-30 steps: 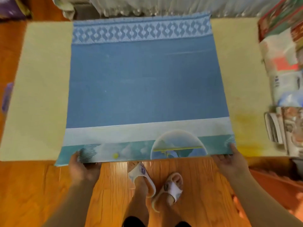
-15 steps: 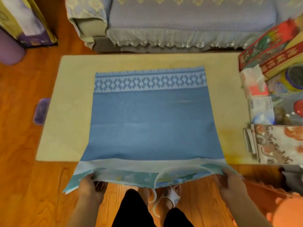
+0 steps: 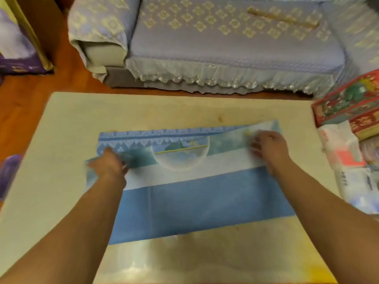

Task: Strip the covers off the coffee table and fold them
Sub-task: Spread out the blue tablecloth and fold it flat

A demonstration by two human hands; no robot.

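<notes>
One blue cover lies folded over on the pale coffee table, its near half doubled toward the far side so the printed band with the half-circle picture faces up. That folded edge sits close to the patterned far border, reaching it on the right but falling short on the left, where the diamond trim shows beyond it.

Your left hand is at the left end of the folded edge with fingers curled on the cloth; motion blur hides whether they pinch it. Your right hand rests at the right end near the far corner, fingers bent down onto the fabric, and again you cannot tell a pinch from a press.

Beyond the table stands a sofa in a lavender patterned slipcover with a frilled hem. At the table's right end sit red decorated boxes and white packets. Wooden floor shows at the left.
</notes>
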